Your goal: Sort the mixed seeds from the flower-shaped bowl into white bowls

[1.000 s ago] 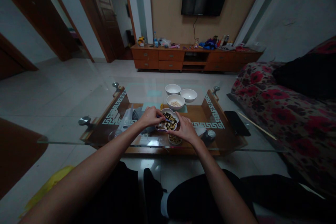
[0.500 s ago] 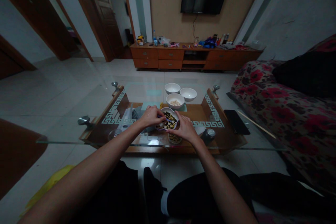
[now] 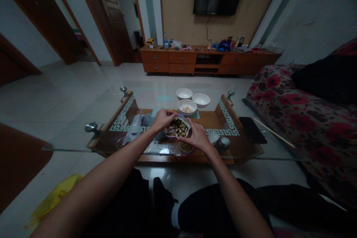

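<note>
Petal-rimmed dish [image 3: 185, 120] sits just below the centre of the frame, over the glass table [image 3: 75, 137], with dark and yellow bean-like pieces [image 3: 182, 128] spread across it and a paler patch at its left. Your right hand [image 3: 199, 136] grips it from the right, index finger along the upper right of the rim and thumb near the lower right, so the hand curves around that side. Your left hand [image 3: 164, 119] is at the dish's upper left, palm down, with the fingertips drawn together over the rim; a bluish bit shows beside them, but you cannot tell from here whether they pinch it or only the edge. Just below your right thumb you have a small round container [image 3: 180, 150] with similar pieces. Above the dish, near the middle of the frame, three white bowls stand close together: the front bowl [image 3: 187, 113] holds pale pieces, with the back left bowl [image 3: 184, 93] and the back right bowl [image 3: 201, 99] beyond it. Right of your right hand is a dark can [image 3: 223, 143]; farther right lie a flat black object [image 3: 252, 130] and a thin stick [image 3: 275, 132].
</note>
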Action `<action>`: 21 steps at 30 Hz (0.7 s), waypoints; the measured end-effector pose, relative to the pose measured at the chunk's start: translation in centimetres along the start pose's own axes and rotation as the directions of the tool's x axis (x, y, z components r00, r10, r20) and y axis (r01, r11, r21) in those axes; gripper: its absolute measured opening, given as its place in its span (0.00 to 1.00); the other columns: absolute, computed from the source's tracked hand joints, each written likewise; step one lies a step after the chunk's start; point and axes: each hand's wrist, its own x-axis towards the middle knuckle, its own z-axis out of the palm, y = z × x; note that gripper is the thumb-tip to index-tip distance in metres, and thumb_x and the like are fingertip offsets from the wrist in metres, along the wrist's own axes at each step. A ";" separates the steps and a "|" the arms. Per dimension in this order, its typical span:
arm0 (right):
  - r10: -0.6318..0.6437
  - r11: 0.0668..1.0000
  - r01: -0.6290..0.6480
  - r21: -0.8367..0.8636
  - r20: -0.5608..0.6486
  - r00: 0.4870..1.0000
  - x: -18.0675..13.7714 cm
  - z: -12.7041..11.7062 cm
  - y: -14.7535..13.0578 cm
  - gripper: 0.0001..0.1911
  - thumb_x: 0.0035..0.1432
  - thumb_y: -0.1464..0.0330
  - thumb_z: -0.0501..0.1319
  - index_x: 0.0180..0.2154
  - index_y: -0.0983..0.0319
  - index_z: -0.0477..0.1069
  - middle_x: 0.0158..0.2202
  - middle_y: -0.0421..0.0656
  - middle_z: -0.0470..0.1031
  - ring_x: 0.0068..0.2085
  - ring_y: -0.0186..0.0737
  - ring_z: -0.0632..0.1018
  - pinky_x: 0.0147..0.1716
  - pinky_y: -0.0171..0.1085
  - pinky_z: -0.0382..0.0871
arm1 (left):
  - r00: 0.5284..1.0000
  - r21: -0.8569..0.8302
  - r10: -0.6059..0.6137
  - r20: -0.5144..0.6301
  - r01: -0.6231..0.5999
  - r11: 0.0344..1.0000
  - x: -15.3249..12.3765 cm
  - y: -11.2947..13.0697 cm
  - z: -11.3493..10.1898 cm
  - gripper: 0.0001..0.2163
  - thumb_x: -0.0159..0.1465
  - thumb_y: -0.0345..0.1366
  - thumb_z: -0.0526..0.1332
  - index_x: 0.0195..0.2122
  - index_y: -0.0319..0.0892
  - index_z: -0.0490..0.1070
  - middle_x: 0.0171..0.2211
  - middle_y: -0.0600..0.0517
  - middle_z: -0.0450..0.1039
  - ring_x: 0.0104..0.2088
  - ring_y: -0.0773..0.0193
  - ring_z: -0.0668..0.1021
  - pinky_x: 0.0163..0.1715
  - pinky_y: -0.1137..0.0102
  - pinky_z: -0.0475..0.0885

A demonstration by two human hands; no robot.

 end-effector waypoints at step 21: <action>-0.015 1.000 0.015 0.003 0.003 1.000 0.1 0.0 -0.2 0.66 0.52 0.40 0.74 0.79 0.58 0.45 0.65 0.59 0.73 0.63 0.66 0.76 0.62 0.63 0.69 | 0.973 0.153 0.109 0.204 -0.141 0.978 -0.8 0.7 -3.5 0.14 0.61 0.45 0.66 0.39 0.43 0.88 0.37 0.45 0.86 0.36 0.54 0.83 0.37 0.66 0.72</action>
